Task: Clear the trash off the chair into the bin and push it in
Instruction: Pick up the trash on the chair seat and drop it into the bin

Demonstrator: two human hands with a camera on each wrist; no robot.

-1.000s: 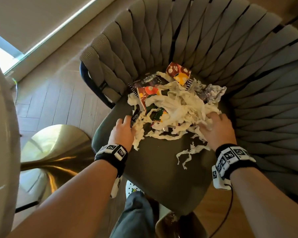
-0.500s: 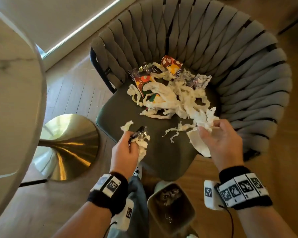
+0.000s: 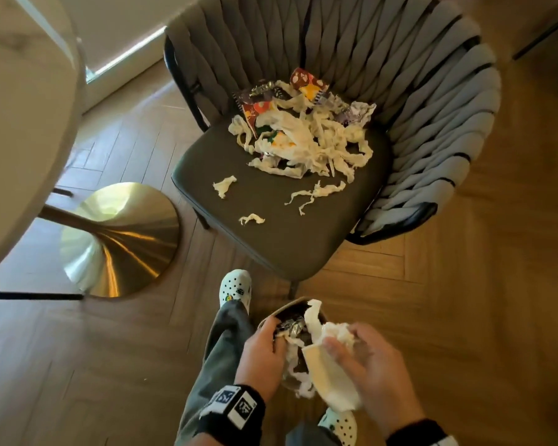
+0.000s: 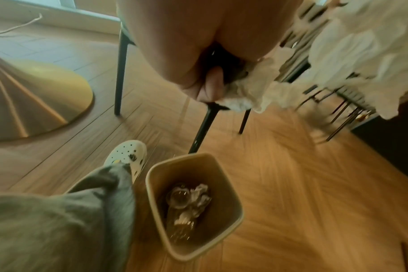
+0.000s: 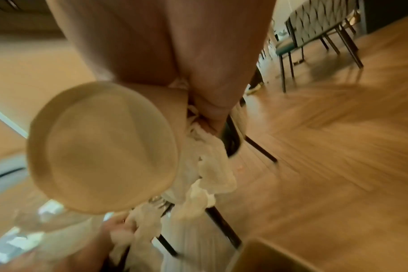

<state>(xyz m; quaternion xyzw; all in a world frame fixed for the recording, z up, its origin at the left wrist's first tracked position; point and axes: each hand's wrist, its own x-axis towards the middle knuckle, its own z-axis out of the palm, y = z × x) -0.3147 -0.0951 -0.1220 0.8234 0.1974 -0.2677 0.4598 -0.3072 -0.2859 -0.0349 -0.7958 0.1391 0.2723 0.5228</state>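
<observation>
A pile of white tissue shreds and coloured snack wrappers (image 3: 303, 136) lies at the back of the grey woven chair's dark seat (image 3: 271, 246). Three loose tissue scraps (image 3: 316, 193) lie nearer the front. Both hands are over the tan bin (image 3: 290, 309) on the floor in front of the chair. My left hand (image 3: 264, 349) grips a foil wrapper and tissue shreds (image 4: 252, 88). My right hand (image 3: 368, 358) holds a paper cup (image 3: 322, 371) and a wad of tissue (image 5: 210, 165). The bin (image 4: 226, 198) has crumpled trash at its bottom.
A marble table top (image 3: 20, 123) on a gold pedestal base (image 3: 120, 239) stands left of the chair. My white clogs (image 3: 236, 286) and grey trousers are beside the bin. Another chair (image 5: 319, 24) stands farther off on the wood floor.
Both hands took handfuls from the pile on the seat, then drew back and down to above the bin. The view has pulled away from the chair.
</observation>
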